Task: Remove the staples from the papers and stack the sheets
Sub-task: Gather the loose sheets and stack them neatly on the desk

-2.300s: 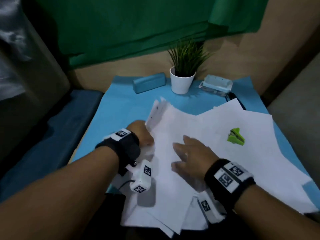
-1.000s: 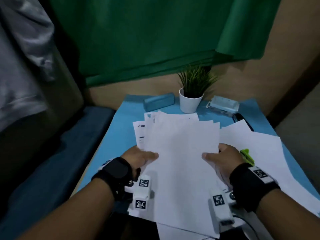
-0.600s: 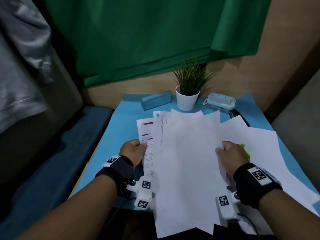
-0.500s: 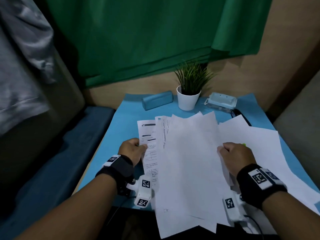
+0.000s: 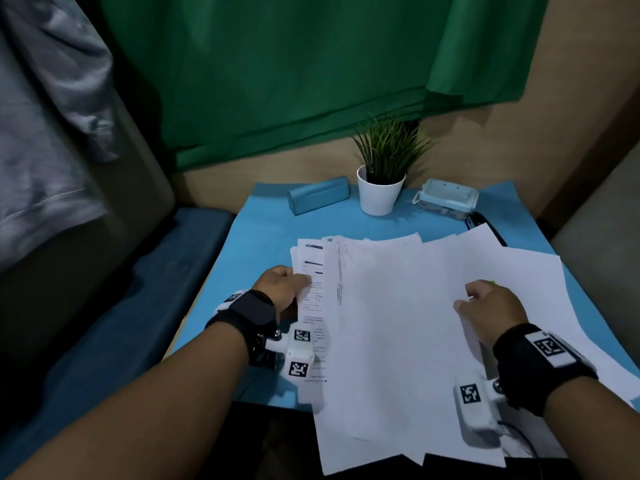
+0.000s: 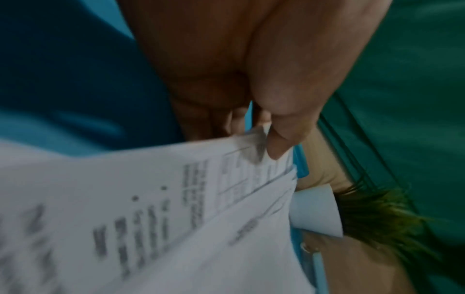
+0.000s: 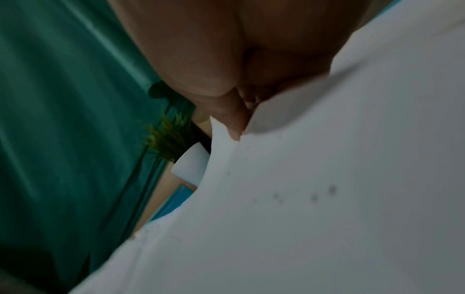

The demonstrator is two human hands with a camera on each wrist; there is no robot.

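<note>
Since the earlier frame, both hands have gathered the scattered sheets into one loose bundle. Nearest, the fanned bundle of white paper sheets overhangs the near edge of the surface, a top covered in light blue. The left hand pinches the bundle's left edge between thumb and fingers, on printed pages. The right hand grips the right edge, fingers curled under. The sheets are uneven, so a loosened pinch could let the lower pages slide off the near edge. More loose white sheets lie toward the right edge, almost covering a small lime-green staple remover; setting the bundle down there could bury it. At the far edge stand a white potted plant, a teal case and a pale blue box.
</note>
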